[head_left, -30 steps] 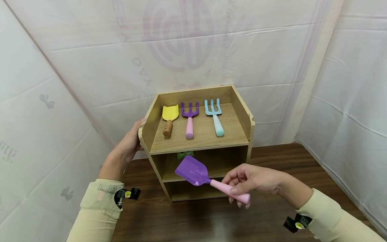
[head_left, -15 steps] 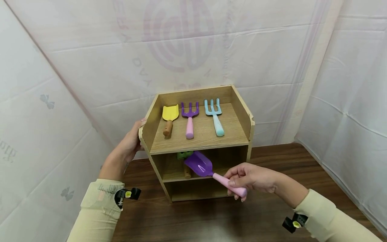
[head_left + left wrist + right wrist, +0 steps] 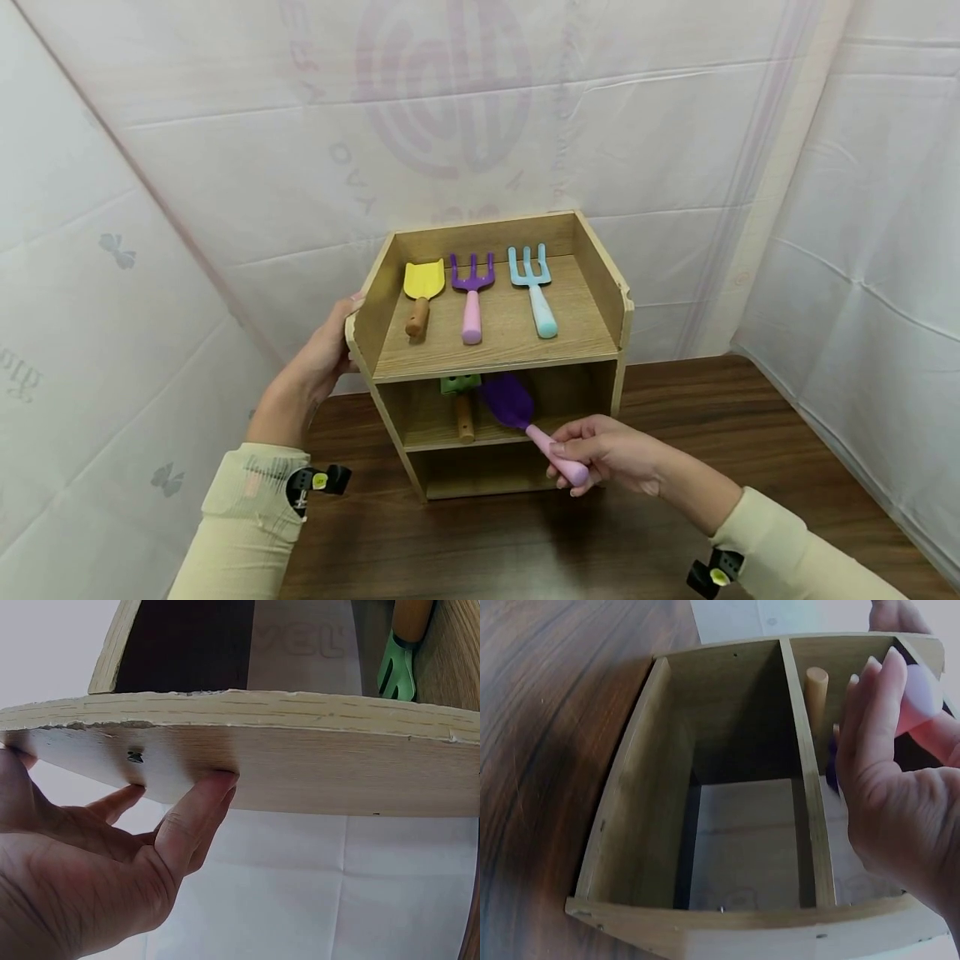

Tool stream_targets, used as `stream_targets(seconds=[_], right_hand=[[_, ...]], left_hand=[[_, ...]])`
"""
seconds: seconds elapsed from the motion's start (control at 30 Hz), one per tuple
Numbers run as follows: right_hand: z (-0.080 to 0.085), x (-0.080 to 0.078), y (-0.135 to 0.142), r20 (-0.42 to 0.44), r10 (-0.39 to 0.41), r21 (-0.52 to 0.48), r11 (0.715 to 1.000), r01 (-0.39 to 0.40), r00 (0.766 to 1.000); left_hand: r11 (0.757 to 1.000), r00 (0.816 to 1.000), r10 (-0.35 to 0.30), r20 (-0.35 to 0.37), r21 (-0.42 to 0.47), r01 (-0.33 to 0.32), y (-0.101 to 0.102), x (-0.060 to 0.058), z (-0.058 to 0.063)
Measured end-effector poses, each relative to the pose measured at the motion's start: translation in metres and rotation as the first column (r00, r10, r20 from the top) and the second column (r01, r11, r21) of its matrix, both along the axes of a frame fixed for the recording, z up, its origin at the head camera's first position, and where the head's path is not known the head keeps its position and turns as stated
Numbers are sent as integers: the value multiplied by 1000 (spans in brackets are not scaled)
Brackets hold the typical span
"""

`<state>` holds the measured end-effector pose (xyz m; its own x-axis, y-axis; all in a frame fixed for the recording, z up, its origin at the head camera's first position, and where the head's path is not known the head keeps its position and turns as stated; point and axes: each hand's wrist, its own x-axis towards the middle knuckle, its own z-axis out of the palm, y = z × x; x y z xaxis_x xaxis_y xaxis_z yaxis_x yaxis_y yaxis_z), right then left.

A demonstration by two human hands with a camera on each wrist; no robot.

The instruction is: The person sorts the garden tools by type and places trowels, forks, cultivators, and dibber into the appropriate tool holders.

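Observation:
My right hand (image 3: 618, 454) pinches the pink handle of a purple garden trowel (image 3: 508, 402) between thumb and fingers. Its blade reaches into the middle level of a small wooden shelf (image 3: 581, 343), to the right of a green hand fork (image 3: 465, 417) with a brown handle. In the right wrist view the fingers cover most of the trowel, but the pink handle end (image 3: 922, 696) shows. My left hand (image 3: 318, 354) rests against the shelf's left side; the left wrist view has its fingertips (image 3: 219, 780) pressing the outer face of that panel (image 3: 315, 769).
On the top level lie a yellow trowel (image 3: 423, 279), a purple hand fork (image 3: 471, 315) with a pink handle and a light blue hand fork (image 3: 542, 310). The shelf stands on a dark wooden table (image 3: 420, 550), with white sheeting (image 3: 675, 150) behind and at both sides.
My right hand has moved left, bringing the trowel's blade from in front of the shelf into the middle level. The green fork's handle has come into sight. The left hand has stayed in place.

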<state>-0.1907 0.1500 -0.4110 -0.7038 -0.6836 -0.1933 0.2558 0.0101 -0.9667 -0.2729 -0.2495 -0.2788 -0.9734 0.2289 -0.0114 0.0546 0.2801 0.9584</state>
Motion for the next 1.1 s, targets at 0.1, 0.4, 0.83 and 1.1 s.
stream_targets(seconds=[0.1, 0.4, 0.83, 1.1], right_hand=[[-2, 1, -4, 14, -29, -21, 999, 29, 999], [-4, 7, -11, 33, -192, -64, 979, 194, 981], [-3, 13, -29, 84, -314, -89, 943, 321, 946], [-3, 14, -35, 105, -341, -95, 932, 351, 934]], left_hand=[[1000, 1000, -2, -2, -7, 2, 0, 0, 0], [1000, 1000, -5, -5, -27, 5, 0, 1, 1], [1000, 1000, 1, 8, -30, -1, 1, 2, 0], [1000, 1000, 3, 5, -31, -2, 1, 2, 0]])
